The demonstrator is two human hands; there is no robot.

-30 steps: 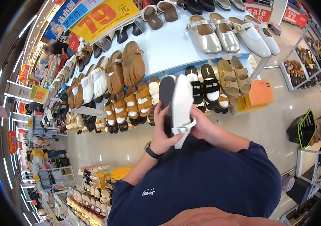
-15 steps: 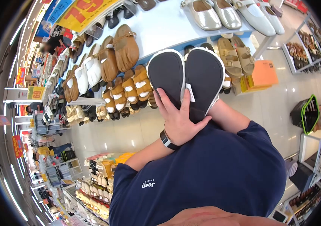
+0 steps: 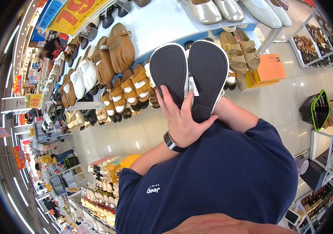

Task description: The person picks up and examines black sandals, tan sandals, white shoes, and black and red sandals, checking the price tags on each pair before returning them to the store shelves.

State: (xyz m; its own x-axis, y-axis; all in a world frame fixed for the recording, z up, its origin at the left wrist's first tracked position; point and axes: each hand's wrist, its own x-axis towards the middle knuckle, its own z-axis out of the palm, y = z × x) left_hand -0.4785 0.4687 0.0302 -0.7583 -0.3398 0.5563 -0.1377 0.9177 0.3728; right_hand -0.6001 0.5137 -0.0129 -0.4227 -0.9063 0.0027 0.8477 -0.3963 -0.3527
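A pair of shoes [image 3: 208,68] is held up in front of my chest, black soles facing me and pale edges showing around them. The fingers of my left hand [image 3: 184,124] are spread across the lower soles, touching them, with the thumb out to the right. A white barcode tag [image 3: 193,86] hangs between the two soles, just above the index fingertip. My right forearm [image 3: 235,114] goes up behind the shoes, which hide the right hand and its fingers. A watch [image 3: 172,142] is on my left wrist.
A display table [image 3: 154,27] beyond the shoes bears silver flats [image 3: 205,11], brown shoes [image 3: 120,48] and beige sandals [image 3: 233,50]. Orange boxes [image 3: 271,68] stand below. A black basket [image 3: 315,109] is at the right, a shoe rack [image 3: 100,193] lower left. People are farther off left.
The shoes and my left hand sit slightly farther left in view, and the shoes higher. More of the tag shows above the index finger. The display has shifted left with the camera.
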